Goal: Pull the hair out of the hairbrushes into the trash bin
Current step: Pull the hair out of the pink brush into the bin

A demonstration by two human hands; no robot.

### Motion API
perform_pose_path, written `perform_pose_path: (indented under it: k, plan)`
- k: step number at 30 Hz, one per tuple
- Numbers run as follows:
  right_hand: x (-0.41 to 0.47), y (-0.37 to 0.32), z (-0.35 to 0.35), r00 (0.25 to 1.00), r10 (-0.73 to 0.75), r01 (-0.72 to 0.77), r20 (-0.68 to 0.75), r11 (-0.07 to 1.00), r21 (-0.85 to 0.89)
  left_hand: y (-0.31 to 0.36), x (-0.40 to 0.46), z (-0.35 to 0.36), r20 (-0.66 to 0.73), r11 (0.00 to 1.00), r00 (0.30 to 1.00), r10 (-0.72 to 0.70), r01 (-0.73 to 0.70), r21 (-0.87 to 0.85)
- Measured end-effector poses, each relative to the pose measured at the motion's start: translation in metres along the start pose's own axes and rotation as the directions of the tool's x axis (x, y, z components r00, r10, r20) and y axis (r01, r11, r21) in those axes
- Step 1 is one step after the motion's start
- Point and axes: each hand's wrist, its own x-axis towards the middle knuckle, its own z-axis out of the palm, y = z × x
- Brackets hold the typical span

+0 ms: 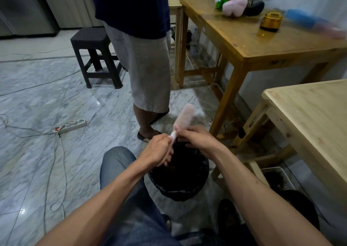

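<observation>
A pale pink hairbrush (185, 116) points up and away over a black trash bin (180, 178) lined with a dark bag on the floor. My left hand (159, 150) grips the brush's handle from below. My right hand (197, 137) holds the brush at the base of its head, thumb against the bristle side. The bristles face right. Any hair on them is too fine to make out. The bin's inside is dark and its contents cannot be told.
A person (142, 58) stands just beyond the bin. Wooden tables (253, 45) stand on the right, one bearing toys and a blue brush (304, 19). A dark stool (93, 56), a power strip (73, 125) with cables and a white basket (277, 178) are on the marble floor.
</observation>
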Motion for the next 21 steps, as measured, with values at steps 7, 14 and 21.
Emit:
perform_pose_path:
  k: [7, 14, 21]
  plan:
    - [0.001, 0.000, -0.013, 0.972, -0.179, 0.122, -0.150, 0.936, -0.330, -0.002, 0.026, -0.009, -0.137, 0.988, 0.989, 0.049, -0.029, 0.149]
    - [-0.012, 0.000, -0.016, 0.960, -0.267, 0.187, -0.083, 0.834, -0.519, 0.032, 0.036, 0.003, -0.182, 0.951, 0.978, 0.104, -0.151, -0.270]
    - [-0.016, -0.002, -0.038, 0.950, -0.216, 0.073, -0.223, 0.854, -0.515, 0.010, 0.048, 0.008, -0.251, 0.990, 0.968, -0.026, -0.009, -0.139]
